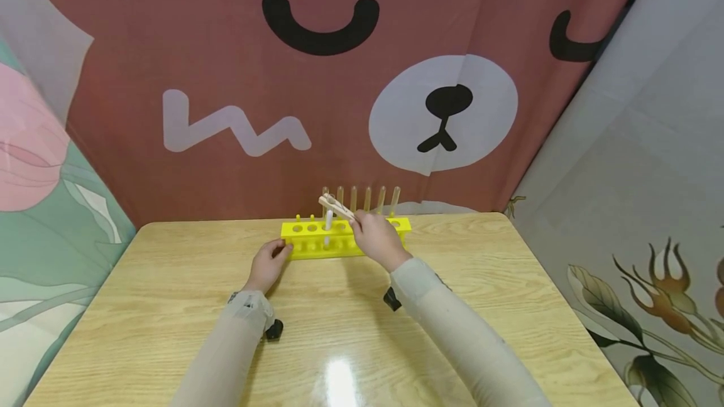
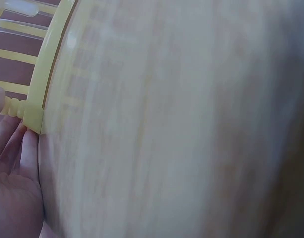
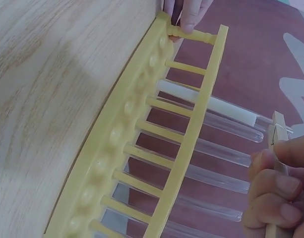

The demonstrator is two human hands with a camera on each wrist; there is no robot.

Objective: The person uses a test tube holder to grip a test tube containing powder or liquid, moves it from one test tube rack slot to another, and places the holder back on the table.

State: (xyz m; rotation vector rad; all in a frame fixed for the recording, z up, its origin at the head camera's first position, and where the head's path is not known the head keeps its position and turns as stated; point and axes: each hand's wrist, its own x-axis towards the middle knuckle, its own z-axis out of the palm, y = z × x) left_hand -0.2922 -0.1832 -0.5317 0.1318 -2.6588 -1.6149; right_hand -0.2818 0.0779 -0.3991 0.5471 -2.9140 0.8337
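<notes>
A yellow test tube rack (image 1: 317, 235) stands on the table. My left hand (image 1: 266, 267) holds its left end, with thumb and fingers about the end post (image 3: 196, 35). My right hand (image 1: 380, 238) grips a wooden test tube clamp (image 1: 337, 206) above the rack. The clamp's far end is at the mouth of a test tube (image 3: 231, 110) with white contents, which stands upright in a hole left of the rack's middle. Whether the jaws pinch the glass I cannot tell. Behind, several empty clear tubes (image 1: 368, 198) stand in a row with rounded ends up.
The rack is near the back edge of the wood-grain table (image 1: 334, 319). A pink-brown curtain (image 1: 226, 181) with a cartoon face hangs right behind it. Patterned curtains hang at the left and right. A dark wrist device (image 1: 274, 330) shows at each sleeve.
</notes>
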